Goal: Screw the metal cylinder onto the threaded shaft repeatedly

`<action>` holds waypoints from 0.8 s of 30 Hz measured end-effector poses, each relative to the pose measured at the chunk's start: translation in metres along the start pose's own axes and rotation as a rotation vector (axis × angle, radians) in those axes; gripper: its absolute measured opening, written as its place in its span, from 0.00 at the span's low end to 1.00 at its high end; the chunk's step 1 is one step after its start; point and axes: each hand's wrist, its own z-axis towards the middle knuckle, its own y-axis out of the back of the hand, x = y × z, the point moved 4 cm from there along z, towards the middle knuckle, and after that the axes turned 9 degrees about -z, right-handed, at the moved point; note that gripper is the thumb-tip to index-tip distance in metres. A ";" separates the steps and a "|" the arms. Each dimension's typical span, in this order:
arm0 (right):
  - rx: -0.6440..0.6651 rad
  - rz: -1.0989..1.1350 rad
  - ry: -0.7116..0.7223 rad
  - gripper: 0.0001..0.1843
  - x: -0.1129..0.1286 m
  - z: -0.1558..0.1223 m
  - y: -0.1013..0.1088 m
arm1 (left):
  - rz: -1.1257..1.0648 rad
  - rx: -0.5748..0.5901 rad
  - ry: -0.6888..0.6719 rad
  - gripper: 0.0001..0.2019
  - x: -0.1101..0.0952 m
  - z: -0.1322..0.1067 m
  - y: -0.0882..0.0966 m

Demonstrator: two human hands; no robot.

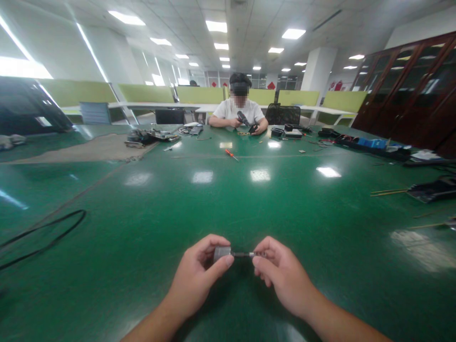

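Between my hands, low in the middle of the head view, is a small grey metal cylinder [222, 253] with a thin dark rod [242, 255] running out of its right side. My left hand [199, 270] is closed round the cylinder, thumb in front and fingers behind. My right hand [281, 273] pinches the rod's far end, where a shiny collar and a ridged metal piece show between thumb and fingers. The rod lies about level, just above the green tabletop [171, 209]. The fingers partly hide both ends, so I cannot tell whether it is all one part.
An orange screwdriver [231, 154] lies farther off. Across the table a person [239, 109] holds a dark power tool [243, 118]. Dismantled parts [149, 136] are at the back left, a black cable [67, 232] at the left, and more gear [377, 144] along the right.
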 end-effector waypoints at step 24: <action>0.009 -0.010 0.010 0.07 -0.003 0.004 -0.005 | -0.661 -0.283 0.047 0.18 0.002 0.016 0.025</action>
